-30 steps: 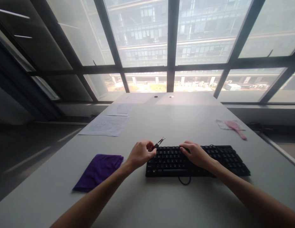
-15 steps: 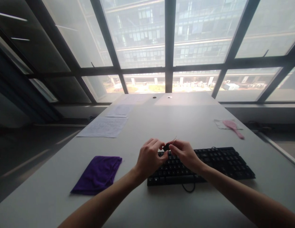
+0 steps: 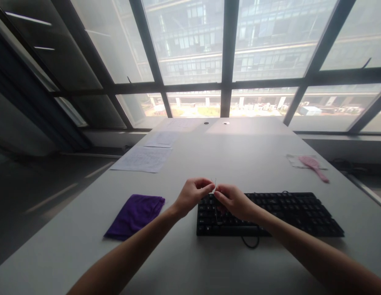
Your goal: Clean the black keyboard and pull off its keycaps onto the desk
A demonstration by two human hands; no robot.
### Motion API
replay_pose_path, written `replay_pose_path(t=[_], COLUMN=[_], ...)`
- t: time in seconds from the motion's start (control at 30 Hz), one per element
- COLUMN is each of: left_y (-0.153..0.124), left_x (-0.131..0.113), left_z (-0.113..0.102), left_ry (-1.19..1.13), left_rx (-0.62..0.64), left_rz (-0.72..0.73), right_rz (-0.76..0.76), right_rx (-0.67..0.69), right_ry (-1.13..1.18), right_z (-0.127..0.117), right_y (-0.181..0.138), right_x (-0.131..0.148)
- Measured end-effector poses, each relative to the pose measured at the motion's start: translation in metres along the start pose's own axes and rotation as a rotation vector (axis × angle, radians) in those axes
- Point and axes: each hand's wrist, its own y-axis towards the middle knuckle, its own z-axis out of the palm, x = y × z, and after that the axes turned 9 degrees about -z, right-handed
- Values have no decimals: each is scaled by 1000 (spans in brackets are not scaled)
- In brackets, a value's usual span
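Note:
Both hands meet over the left end of a black keyboard (image 3: 279, 213). My left hand (image 3: 193, 194) is closed, its thumb and forefinger pinched together; what lies between them is too small to make out. My right hand (image 3: 235, 200) pinches a thin wire puller (image 3: 217, 215), whose bent lower end hangs over the keys. Fine wire ends stick up between the two sets of fingertips, beside the left ones. The right hand's lower fingers are in shadow.
A folded purple cloth (image 3: 135, 217) lies left of my left forearm. Sheets of paper (image 3: 143, 159) line the table's left edge. A pink hairbrush (image 3: 313, 166) rests on a small packet at the right. A black cable loop (image 3: 251, 242) shows in front of the keyboard.
A small black keycap seen between my fingers before is no longer visible. My left fingers have closed into a pinch, and the puller's lower end now shows below my right hand. The view has shifted slightly.

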Motion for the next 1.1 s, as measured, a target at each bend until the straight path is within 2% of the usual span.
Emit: replay_pose_path(t=[0.1,0.2,0.3,0.4,0.47,0.57,0.6,0.67,0.73,0.8,0.97,1.1], left_y=[-3,-7,-8,-3,2,3,1,-6,-14,-22,-34,-39], left_x=[3,2,-1,2,10,30,37,49,57,62,70,79], left_z=[0,0,0,-3,-9,-26,-32,-41,-46,-44,-29,-15], left_ry=[-80,-125,-90,-8,83,334,438,630,764,830,824,771], left_rx=[1,-23,-22,35,12,-63,-50,67,218,303,276,241], left_rz=[-49,-38,1,14,27,102,122,105,44,8,30,52], right_rz=[-19,-27,-2,67,108,121,113,93,66,31,-61,-60], right_rx=[-22,-32,40,91,13,-203,-266,-356,-407,-425,-443,-366], right_ry=[7,119,234,339,380,410,409,391,357,318,167,36], right_z=[1,-1,-3,-3,-3,-5,-5,-6,-5,-3,1,7], right_y=[-1,-1,0,1,2,3,3,5,7,8,7,10], right_x=[-1,-2,-2,-4,-6,-10,-12,-14,-15,-16,-20,-21])
